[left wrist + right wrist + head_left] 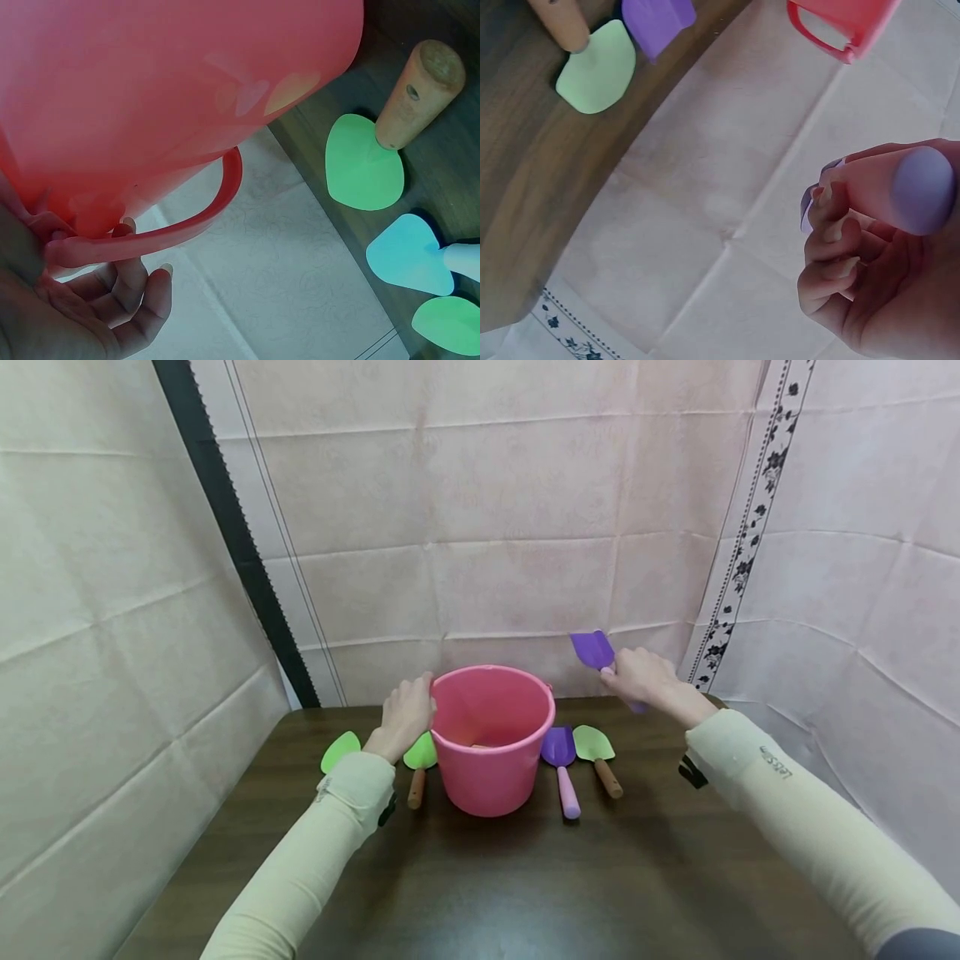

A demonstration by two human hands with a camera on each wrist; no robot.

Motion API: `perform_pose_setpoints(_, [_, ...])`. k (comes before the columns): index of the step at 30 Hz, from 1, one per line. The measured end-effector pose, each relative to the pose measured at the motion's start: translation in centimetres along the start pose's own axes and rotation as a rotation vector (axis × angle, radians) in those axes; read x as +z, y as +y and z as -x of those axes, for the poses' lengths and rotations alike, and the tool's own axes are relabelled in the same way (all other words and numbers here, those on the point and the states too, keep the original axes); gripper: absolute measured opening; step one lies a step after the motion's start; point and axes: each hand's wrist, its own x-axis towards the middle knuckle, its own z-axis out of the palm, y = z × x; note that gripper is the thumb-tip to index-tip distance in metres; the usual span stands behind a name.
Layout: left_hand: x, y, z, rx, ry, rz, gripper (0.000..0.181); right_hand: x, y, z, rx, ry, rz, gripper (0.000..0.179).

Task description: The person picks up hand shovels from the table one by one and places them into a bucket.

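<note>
A pink bucket [487, 781] stands on the dark wooden table. My left hand [408, 710] grips its left rim; in the left wrist view, the fingers curl beside the red bail handle [165, 238]. Above the table's far right side, my right hand [641, 677] holds a purple toy shovel [592, 649] by its pinkish handle [870, 184], with the blade raised toward the back wall. Little of the bucket's inside shows from the head view.
Right of the bucket lie another purple shovel [558, 747] and a green-bladed trowel [592, 743]. To its left are a wooden-handled green trowel [420, 752], another green blade [341, 752] and a light-blue one [409, 255]. Cloth [525, 485] hangs behind the table.
</note>
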Motion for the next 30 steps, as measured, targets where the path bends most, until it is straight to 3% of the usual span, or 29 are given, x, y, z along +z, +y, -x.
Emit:
perform_pose_setpoints(17, [0.1,-0.2,0.0,0.025,0.020,0.000,0.029,-1.6,-2.8,-0.6,-0.075,0.006,0.004,0.041])
perform_pose_setpoints(30, [0.1,-0.3,0.0,0.018,0.007,0.006,0.029,-1.3,-5.3,-0.9,-0.135,-0.038,-0.018,0.044])
